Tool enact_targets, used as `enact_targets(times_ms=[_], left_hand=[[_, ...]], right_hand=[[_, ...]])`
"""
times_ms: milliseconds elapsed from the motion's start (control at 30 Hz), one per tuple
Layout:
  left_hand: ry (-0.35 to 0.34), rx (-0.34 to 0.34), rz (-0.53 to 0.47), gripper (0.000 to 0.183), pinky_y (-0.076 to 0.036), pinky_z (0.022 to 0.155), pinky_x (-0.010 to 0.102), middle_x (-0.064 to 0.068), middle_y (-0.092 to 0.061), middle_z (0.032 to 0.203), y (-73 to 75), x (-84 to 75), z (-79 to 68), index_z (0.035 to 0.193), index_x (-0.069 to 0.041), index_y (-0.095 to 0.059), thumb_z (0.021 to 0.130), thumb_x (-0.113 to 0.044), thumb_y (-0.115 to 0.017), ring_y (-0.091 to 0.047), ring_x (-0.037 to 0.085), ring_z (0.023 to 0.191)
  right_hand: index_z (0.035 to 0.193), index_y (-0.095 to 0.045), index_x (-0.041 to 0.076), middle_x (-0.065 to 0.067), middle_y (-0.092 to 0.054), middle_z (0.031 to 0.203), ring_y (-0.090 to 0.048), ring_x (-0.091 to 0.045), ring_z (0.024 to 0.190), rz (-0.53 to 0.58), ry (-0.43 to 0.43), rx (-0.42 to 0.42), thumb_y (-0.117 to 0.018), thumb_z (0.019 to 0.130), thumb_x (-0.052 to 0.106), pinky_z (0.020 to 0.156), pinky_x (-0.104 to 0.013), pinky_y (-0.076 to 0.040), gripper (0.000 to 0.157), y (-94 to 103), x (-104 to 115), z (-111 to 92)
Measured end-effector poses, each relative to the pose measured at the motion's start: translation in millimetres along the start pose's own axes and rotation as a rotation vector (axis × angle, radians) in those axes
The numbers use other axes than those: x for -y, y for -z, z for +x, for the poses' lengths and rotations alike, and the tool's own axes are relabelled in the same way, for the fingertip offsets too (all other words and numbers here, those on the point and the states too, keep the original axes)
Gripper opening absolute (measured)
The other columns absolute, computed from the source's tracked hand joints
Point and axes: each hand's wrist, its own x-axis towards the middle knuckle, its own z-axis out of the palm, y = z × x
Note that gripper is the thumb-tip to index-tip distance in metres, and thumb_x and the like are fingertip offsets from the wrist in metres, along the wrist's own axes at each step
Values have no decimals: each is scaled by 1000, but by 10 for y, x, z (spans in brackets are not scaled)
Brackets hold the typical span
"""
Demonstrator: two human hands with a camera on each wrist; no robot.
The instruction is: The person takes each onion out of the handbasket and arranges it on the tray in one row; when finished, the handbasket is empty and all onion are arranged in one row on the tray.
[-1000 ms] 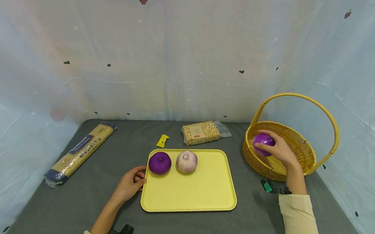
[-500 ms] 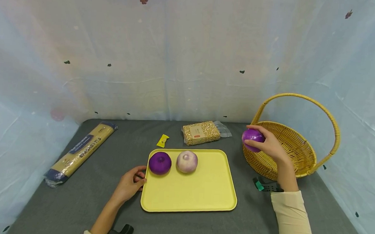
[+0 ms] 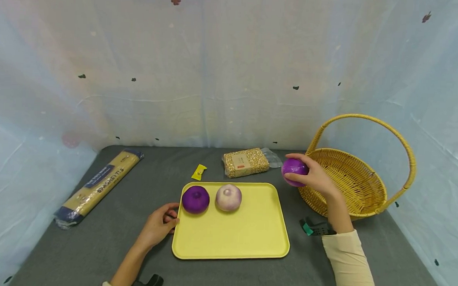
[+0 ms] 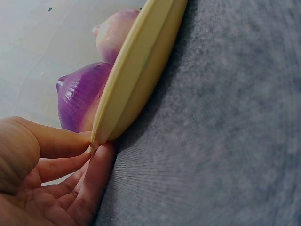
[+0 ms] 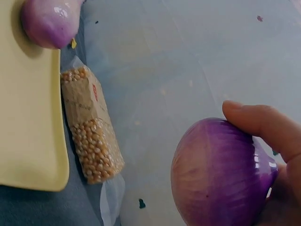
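My right hand (image 3: 317, 176) grips a shiny purple onion (image 3: 294, 172), held in the air between the wicker basket and the tray; the right wrist view shows the onion (image 5: 218, 174) close up with the thumb over it. The left hand (image 3: 158, 225) pinches the left rim of the yellow tray (image 3: 232, 241), thumb on top and fingers under the edge, as the left wrist view shows. On the tray's back left sit a dark purple onion (image 3: 195, 199) and, right of it, a pale whitish-purple onion (image 3: 228, 197).
The wicker basket (image 3: 350, 182) with its tall handle stands at the right. Behind the tray lie a bag of corn kernels (image 3: 247, 162) and a small yellow packet (image 3: 198, 172). A spaghetti pack (image 3: 98, 186) lies at the left. A pale curtain hangs behind.
My right hand has carried the purple onion leftward out of the basket, past its rim. The left hand and the tray have stayed in place.
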Motion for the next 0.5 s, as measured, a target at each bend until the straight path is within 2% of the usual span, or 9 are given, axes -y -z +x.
enact_targets(times_ms=[333,500], left_hand=[[-17,-6,-4,42,-51,54,26,11,-55,91,5,-30,-10,126,-1,-53,86,2,-62,-57,14,69],[-17,-2,-10,42,-51,54,26,12,-55,91,9,-28,-10,127,0,-53,86,2,-62,-57,14,69]], right_hand=[[133,-50,13,-18,-48,127,-51,-36,107,-26,77,39,-74,79,27,82,-46,-51,60,-172,28,52],[133,-49,13,-17,-46,130,-50,-36,109,14,78,72,-76,78,26,82,-46,-51,63,-267,23,65]])
